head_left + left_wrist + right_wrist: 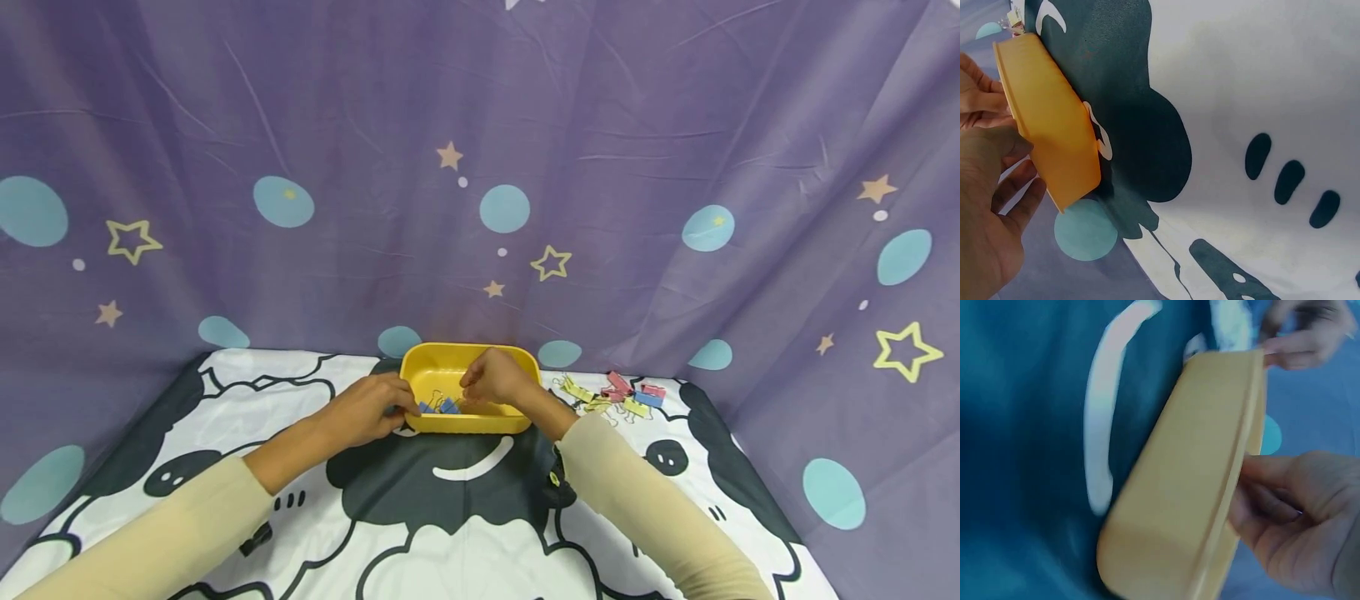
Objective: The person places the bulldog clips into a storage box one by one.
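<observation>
A yellow plastic bin [472,423] stands at the back of the table. Blue binder clips [449,406] and wire handles lie inside it. My left hand [378,408] grips the bin's left end, thumb and fingers at the rim in the left wrist view. The right hand [495,379] reaches over the front rim with its fingers bent down into the bin. In the right wrist view, the thumb of that hand [1310,512] is beside the rim and the wall hides the fingertips, so I cannot tell whether they hold a clip.
Yellow, pink and blue binder clips [618,393] lie in a loose pile right of the bin. A small black object [257,540] is near the left sleeve. The table wears a black-and-white cartoon cloth [465,558]; a purple patterned curtain [390,183] hangs behind.
</observation>
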A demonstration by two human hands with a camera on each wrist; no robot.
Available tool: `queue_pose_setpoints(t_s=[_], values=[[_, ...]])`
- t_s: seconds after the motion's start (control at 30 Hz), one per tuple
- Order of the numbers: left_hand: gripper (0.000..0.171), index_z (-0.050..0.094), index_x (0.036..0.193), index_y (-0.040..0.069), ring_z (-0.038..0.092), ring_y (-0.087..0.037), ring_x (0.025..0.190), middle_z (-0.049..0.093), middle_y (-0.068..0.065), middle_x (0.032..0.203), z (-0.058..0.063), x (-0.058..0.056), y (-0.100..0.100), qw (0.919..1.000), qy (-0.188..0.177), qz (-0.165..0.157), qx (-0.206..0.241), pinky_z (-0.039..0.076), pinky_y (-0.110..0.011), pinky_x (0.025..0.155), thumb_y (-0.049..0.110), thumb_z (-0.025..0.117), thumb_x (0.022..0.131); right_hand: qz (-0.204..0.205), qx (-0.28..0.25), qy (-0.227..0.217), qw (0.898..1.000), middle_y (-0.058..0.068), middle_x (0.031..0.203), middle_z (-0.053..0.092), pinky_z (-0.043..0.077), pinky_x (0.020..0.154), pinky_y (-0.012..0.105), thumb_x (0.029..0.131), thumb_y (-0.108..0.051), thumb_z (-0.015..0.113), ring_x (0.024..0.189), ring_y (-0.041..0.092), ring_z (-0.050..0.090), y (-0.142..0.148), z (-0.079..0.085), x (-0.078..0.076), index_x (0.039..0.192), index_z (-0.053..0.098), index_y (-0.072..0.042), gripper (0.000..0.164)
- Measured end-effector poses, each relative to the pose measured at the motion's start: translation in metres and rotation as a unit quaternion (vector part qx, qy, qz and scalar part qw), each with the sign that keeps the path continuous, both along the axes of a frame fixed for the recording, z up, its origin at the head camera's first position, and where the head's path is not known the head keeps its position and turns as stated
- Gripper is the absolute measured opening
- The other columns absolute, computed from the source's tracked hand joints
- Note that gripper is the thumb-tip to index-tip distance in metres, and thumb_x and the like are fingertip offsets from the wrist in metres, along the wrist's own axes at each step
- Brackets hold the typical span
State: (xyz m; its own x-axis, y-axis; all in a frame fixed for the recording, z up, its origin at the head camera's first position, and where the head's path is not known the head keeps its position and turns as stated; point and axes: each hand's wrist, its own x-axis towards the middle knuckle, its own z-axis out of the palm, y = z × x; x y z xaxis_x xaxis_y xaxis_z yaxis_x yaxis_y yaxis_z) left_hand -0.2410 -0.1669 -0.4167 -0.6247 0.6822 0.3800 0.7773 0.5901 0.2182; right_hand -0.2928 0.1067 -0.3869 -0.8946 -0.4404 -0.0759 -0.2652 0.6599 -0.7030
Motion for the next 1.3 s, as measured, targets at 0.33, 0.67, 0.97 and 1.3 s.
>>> queue_pose_setpoints(t_s=[0.33, 0.67, 0.97, 1.3], values=[[0.028, 0.09, 0.103, 0.014, 0.077, -0.024, 0.107, 0.084, 0.001, 0.107, -0.001, 0.001, 0.0, 0.9999, -0.006, 0.011, 0.0, 0.066, -0.046, 0.096, -0.008, 0.085, 0.086, 0.005, 0.088, 0.079, 0.993, 0.012, 0.103, 0.088, 0.067, 0.081, 0.03, 0.094, -0.007, 0.089, 0.088, 0.019, 0.08, 0.019, 0.006, 0.001, 0.109, 0.089, 0.0, 0.016], [0.028, 0.09, 0.103, 0.013, 0.077, -0.023, 0.106, 0.085, 0.001, 0.108, -0.001, 0.003, 0.0, 0.9999, -0.011, 0.011, 0.003, 0.066, -0.045, 0.095, -0.009, 0.086, 0.086, 0.003, 0.026, 0.042, 0.999, 0.014, 0.095, 0.087, 0.07, 0.076, 0.032, 0.096, -0.004, 0.086, 0.082, 0.024, 0.085, 0.038, 0.004, 0.001, 0.11, 0.087, 0.004, 0.016], [0.028, 0.09, 0.103, 0.014, 0.077, -0.023, 0.105, 0.084, 0.001, 0.106, 0.001, 0.002, 0.002, 0.9999, -0.009, 0.008, 0.005, 0.066, -0.045, 0.095, -0.008, 0.085, 0.087, 0.006, 0.01, 0.029, 1.0, 0.018, 0.097, 0.086, 0.071, 0.08, 0.036, 0.099, -0.004, 0.083, 0.085, 0.026, 0.084, 0.057, 0.013, 0.002, 0.111, 0.085, 0.007, 0.017], [0.028, 0.09, 0.103, 0.014, 0.076, -0.023, 0.105, 0.084, 0.001, 0.107, 0.002, 0.002, 0.002, 0.9998, -0.013, 0.015, 0.003, 0.066, -0.046, 0.095, -0.008, 0.086, 0.086, -0.016, 0.015, 0.035, 0.999, 0.015, 0.095, 0.086, 0.07, 0.078, 0.034, 0.099, -0.008, 0.084, 0.081, 0.019, 0.082, 0.072, 0.017, 0.002, 0.111, 0.086, 0.004, 0.017]])
